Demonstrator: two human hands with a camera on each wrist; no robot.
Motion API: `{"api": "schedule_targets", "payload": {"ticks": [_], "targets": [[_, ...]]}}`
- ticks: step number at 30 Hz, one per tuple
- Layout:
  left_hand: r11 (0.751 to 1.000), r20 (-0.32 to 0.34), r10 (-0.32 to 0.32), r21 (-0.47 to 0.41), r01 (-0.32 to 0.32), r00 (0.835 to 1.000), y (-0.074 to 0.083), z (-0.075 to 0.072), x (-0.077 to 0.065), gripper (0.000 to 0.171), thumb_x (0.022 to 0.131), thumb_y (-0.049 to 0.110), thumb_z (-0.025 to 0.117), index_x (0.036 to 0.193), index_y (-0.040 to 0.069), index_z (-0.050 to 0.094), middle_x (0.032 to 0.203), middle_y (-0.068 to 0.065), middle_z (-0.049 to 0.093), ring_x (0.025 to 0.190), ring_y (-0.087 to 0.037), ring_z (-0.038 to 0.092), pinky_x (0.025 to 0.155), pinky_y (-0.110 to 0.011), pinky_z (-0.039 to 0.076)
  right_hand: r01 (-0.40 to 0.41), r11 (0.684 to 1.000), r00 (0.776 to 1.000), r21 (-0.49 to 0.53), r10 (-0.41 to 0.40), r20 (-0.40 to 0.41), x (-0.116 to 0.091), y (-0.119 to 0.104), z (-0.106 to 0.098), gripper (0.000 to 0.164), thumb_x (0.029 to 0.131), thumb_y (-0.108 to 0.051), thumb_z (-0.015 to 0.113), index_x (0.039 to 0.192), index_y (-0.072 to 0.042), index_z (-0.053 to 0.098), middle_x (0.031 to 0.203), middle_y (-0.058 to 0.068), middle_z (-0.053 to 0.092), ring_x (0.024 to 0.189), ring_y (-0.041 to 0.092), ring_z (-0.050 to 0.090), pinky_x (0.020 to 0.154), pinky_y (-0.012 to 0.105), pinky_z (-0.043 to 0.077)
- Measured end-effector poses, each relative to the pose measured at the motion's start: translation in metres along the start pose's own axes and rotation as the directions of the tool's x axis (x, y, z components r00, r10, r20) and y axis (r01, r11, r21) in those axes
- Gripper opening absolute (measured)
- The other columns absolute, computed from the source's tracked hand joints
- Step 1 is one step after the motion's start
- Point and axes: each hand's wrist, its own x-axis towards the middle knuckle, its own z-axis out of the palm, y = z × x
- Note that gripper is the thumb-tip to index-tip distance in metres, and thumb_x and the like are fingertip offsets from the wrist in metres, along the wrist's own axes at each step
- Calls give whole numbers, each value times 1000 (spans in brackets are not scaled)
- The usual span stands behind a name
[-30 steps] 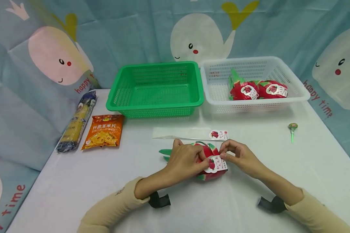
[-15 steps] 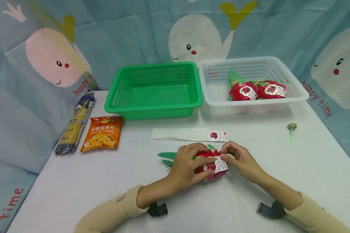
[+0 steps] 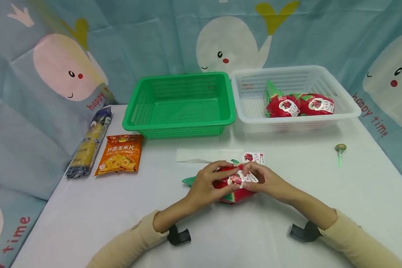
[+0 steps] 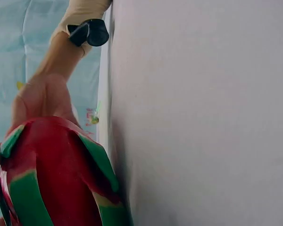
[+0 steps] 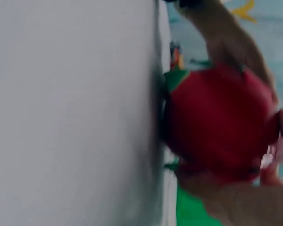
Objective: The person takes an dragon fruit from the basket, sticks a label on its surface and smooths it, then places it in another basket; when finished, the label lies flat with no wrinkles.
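A red dragon fruit (image 3: 243, 194) with green scales lies on the white table, its green leaves pointing left. On its upper side is a white label (image 3: 242, 178) with a fruit picture. My left hand (image 3: 208, 183) grips the fruit from the left, thumb and fingers spread beside the label. From the other side my right hand (image 3: 268, 182) holds it, thumb and index finger bent onto the label's right end. In the left wrist view the fruit (image 4: 56, 160) hides most of the fingers. The right wrist view shows the fruit (image 5: 217, 122) blurred between both hands.
Behind the hands lies a backing strip (image 3: 204, 155) with another label (image 3: 253, 158). Farther back stand a green basket (image 3: 179, 127) and a white basket (image 3: 294, 120) holding two labelled dragon fruits (image 3: 316, 104). Corn chips (image 3: 120, 154) and a long yellow pack (image 3: 88, 145) lie left, a lollipop (image 3: 340, 149) right.
My right hand has moved left from the label's edge onto the label and fruit. My left fingers have spread out around the label. The fruit has turned slightly, its label shifting up and left.
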Motion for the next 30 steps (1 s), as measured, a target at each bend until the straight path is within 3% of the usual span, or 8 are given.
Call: {"api": "schedule_targets", "payload": {"ticks": [3,6,9,12,17,21,26,30], "targets": [[1000,3,6,14,-6,1000,1,1,-1,40,75,22,76,113,12,67,116,-5,58,112,-16,53,92,-29,48,-20,999,997,37,18,72,-7,5,-12,19,88,-9,57,100,-5,43,113,11,43,118,31,40,88,24,45],[999,-7,15,40,-15,1000,2,1,-2,40,74,21,77,112,12,68,116,-4,58,113,-16,52,92,-31,48,26,1000,997,15,-27,67,-12,1,-17,19,87,-8,57,100,-4,44,119,12,41,118,29,41,89,25,47],[998,-7,29,61,-28,1000,2,1,-2,41,74,22,77,112,12,68,116,-4,58,113,-17,52,92,-31,48,133,987,989,-86,-128,68,-17,-8,-17,18,85,-5,55,101,-7,47,127,14,39,121,20,40,94,31,46],[997,-4,37,63,-37,999,1,1,-1,40,74,23,77,112,13,68,116,-4,58,114,-16,51,93,-31,47,188,969,982,-160,-183,45,-17,-15,-13,16,85,-5,55,99,-11,51,125,15,39,119,15,38,93,42,47],[998,-25,34,58,-32,999,0,0,-5,40,73,22,77,111,13,68,116,-3,58,113,-16,51,92,-31,48,82,986,996,-146,-88,-34,-2,-11,-5,8,87,-15,62,89,-15,54,120,8,45,119,21,38,93,50,45],[998,-8,44,51,-44,999,0,2,-5,40,75,25,77,112,14,68,116,-3,57,113,-15,50,91,-29,48,28,994,999,-110,-26,26,-3,3,-12,13,87,-12,61,87,-9,49,114,6,48,118,25,42,98,49,41],[995,-5,86,46,-86,996,1,3,-4,39,74,25,77,110,13,69,115,-3,58,111,-15,52,91,-29,48,35,993,991,-114,-20,132,-10,8,-25,20,84,-9,65,87,-5,45,102,7,47,105,11,44,87,30,47],[993,-11,112,50,-111,994,1,5,-4,38,73,27,78,108,14,69,114,-2,59,111,-15,53,92,-28,47,68,984,994,-162,-53,96,-8,-1,-19,28,78,-14,71,88,-10,45,108,5,44,109,12,41,89,36,50]]}}
